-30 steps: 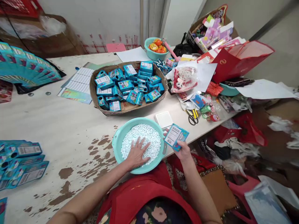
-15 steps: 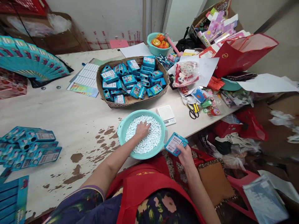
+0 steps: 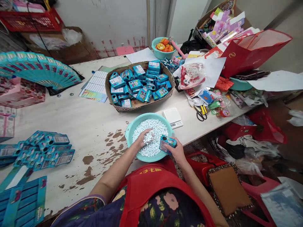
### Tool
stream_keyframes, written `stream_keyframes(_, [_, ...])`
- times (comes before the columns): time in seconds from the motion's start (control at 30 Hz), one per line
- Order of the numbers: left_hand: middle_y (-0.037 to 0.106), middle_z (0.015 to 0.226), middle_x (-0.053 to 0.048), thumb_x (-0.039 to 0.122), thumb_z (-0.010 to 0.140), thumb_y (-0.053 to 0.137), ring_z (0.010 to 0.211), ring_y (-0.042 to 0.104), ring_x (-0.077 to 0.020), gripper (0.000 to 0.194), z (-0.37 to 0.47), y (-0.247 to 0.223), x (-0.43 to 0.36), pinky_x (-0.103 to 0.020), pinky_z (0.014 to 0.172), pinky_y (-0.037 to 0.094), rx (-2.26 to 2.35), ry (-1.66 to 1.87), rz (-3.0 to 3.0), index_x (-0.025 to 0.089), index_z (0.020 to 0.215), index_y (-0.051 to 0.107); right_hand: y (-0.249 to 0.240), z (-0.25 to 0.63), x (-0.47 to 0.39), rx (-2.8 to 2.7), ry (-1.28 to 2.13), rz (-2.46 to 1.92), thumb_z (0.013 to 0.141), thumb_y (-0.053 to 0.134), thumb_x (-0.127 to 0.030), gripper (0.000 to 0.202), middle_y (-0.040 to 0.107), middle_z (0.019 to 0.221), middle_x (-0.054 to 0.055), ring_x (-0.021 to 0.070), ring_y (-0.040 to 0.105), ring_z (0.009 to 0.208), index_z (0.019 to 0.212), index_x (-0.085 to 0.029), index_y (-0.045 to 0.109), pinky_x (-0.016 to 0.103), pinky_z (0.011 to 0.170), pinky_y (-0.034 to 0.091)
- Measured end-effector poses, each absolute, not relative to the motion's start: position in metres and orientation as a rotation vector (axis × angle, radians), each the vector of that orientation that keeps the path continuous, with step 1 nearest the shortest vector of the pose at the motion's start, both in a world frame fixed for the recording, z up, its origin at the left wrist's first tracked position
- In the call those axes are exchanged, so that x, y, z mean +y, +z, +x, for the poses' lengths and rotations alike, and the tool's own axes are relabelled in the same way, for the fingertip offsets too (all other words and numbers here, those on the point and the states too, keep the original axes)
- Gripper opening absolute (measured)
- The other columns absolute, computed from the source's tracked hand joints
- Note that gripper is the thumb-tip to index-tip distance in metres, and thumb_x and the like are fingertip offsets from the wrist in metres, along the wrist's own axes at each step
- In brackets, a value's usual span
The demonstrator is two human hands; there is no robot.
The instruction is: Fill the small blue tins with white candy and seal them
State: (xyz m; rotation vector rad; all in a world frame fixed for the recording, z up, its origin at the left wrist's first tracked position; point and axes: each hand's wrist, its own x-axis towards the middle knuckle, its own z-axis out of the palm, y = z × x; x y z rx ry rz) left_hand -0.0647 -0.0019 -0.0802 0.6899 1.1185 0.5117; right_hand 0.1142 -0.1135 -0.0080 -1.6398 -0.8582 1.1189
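A mint-green basin (image 3: pixel 129 135) full of small white pellets (image 3: pixel 158 128) stands at the table's front edge. Over it, my left hand (image 3: pixel 142 139) is turned palm up, its fingers curled round a heap of those pellets. My right hand (image 3: pixel 178 150) grips a small blue box (image 3: pixel 166 143) above the basin's right side. The box has a printed label and a dark oval opening on its top end. A small gap separates the box from my left hand.
A cardboard tray (image 3: pixel 120 108) of similar blue boxes stands behind the basin. A white scale (image 3: pixel 172 116) and scissors (image 3: pixel 201 114) lie to the right. Stacked blue boxes (image 3: pixel 56 149) sit at the left. A red stool (image 3: pixel 201 159) is by the table's front.
My left hand has come up out of the pellets with a handful. My right hand has brought the blue box left over the basin and tipped it upright. The view has shifted slightly.
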Motion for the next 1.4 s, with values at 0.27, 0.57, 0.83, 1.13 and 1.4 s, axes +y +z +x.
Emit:
stream_keyframes(0.27, [0.053,0.059,0.001,0.042,0.07,0.057,0.044,0.05,-0.0087,0.026,-0.055,-0.055,0.013,-0.018,0.038,0.035,0.934,0.641,0.299,0.018,0.076,0.048,-0.007,0.101,-0.11,-1.04,0.994,-1.767,0.067,0.072,-0.045,0.041,0.067,0.086,0.004,0.021,0.062,0.078,0.098,-0.019,0.061,0.033,0.072,0.05])
stream_keyframes(0.57, [0.06,0.068,0.0,0.035,0.072,0.06,0.059,0.059,-0.0128,0.021,-0.027,0.012,-0.002,-0.024,0.052,0.046,0.844,0.976,0.506,0.018,0.075,0.047,-0.014,0.082,-0.098,-1.325,0.783,-1.769,0.069,0.07,-0.032,0.03,0.064,0.095,0.005,0.0239,0.061,0.091,0.097,-0.023,0.062,0.037,0.083,0.048])
stream_keyframes(0.83, [0.061,0.07,0.0,0.033,0.073,0.063,0.062,0.061,-0.0127,0.02,-0.023,0.009,0.0,-0.024,0.058,0.047,0.862,1.049,0.577,0.017,0.075,0.052,-0.011,0.083,-0.091,-1.359,0.763,-1.777,0.069,0.071,-0.03,0.03,0.063,0.095,0.005,0.0243,0.06,0.094,0.097,-0.022,0.062,0.038,0.084,0.047])
stream_keyframes(1.13, [0.059,0.061,0.0,0.037,0.074,0.065,0.06,0.062,-0.0139,0.024,-0.015,0.015,0.004,-0.023,0.054,0.045,0.878,1.029,0.604,0.016,0.071,0.056,-0.003,0.09,-0.085,-1.344,0.772,-1.73,0.069,0.073,-0.031,0.031,0.064,0.096,0.005,0.0238,0.06,0.095,0.097,-0.023,0.064,0.038,0.086,0.047])
stream_keyframes(1.4, [0.064,0.07,-0.003,0.041,0.075,0.065,0.062,0.063,-0.0137,0.028,-0.014,0.014,0.008,-0.023,0.056,0.046,0.926,1.04,0.633,0.014,0.069,0.059,-0.002,0.09,-0.08,-1.322,0.775,-1.741,0.069,0.074,-0.032,0.031,0.065,0.097,0.005,0.0238,0.06,0.096,0.097,-0.023,0.064,0.038,0.087,0.046])
